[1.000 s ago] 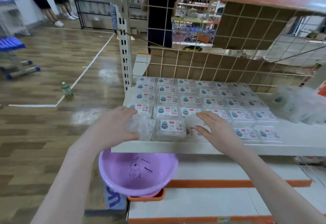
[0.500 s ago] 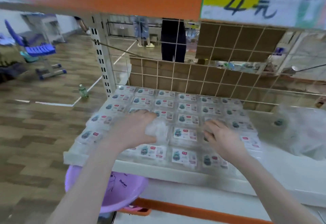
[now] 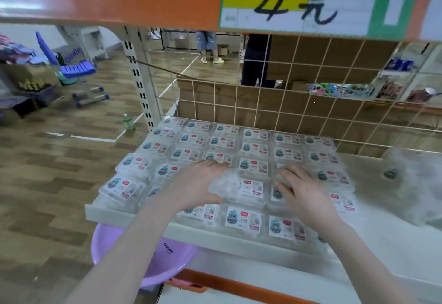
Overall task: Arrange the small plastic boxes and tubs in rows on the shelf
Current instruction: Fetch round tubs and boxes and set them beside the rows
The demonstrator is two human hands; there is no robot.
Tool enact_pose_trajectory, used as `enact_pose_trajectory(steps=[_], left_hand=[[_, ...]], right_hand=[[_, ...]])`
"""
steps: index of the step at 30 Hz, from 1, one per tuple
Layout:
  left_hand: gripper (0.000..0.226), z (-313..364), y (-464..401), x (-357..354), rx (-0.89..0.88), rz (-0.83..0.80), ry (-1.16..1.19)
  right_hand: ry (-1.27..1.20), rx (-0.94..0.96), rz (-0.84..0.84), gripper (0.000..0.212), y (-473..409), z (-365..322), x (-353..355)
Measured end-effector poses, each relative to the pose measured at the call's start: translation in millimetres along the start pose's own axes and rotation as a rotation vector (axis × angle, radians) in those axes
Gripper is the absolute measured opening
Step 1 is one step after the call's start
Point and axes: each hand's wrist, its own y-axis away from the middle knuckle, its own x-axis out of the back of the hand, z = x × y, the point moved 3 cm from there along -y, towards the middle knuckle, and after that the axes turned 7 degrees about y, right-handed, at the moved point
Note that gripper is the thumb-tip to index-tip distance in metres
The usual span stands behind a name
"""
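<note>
Several small clear plastic boxes (image 3: 253, 148) with blue-and-red labels lie in rows on the white shelf (image 3: 394, 251). My left hand (image 3: 198, 184) grips a crumpled wad of clear plastic wrap (image 3: 223, 184) against the left end of one box (image 3: 252, 187) in the second row from the front. My right hand (image 3: 302, 192) lies with spread fingers flat on the boxes just right of that one. The front row (image 3: 244, 218) sits at the shelf's front edge.
A heap of clear plastic bags (image 3: 411, 181) lies on the shelf's right part. A wire grid (image 3: 287, 102) backs the shelf, and an orange shelf edge with a price sign (image 3: 296, 0) hangs overhead. A purple basin (image 3: 153, 263) sits below. People's legs (image 3: 253, 64) stand behind.
My view moved closer and lower. Both hands went from the front row deeper onto the rows, the left still gripping the plastic wad.
</note>
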Motion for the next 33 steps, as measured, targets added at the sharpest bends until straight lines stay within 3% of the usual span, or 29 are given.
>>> enact_pose_trajectory(steps=[5,10,14,17,23,29,33], left_hand=[[0.036,3,-3,9,-0.048,-0.034,0.061],[0.044,-7,-9,25,0.01,-0.05,0.211],[0.034,-13,-14,35,0.068,-0.067,0.379],[0.03,-16,-19,36,0.086,-0.105,0.378],[0.04,-13,-23,33,0.071,-0.023,0.287],[0.05,-12,-19,27,0.012,-0.098,0.13],[0.067,-12,-21,38,-0.036,-0.253,0.025]], right_hand=[[0.011,-0.009,-0.026,0.037,-1,2,-1],[0.058,-0.009,-0.044,0.042,-2,3,-3],[0.068,-0.017,-0.037,0.043,-2,3,-5],[0.058,-0.02,-0.04,0.042,-2,2,-5],[0.04,-0.012,-0.016,0.04,-1,1,-2],[0.052,0.01,0.01,0.038,1,1,-1],[0.059,0.017,0.003,0.04,0,2,-2]])
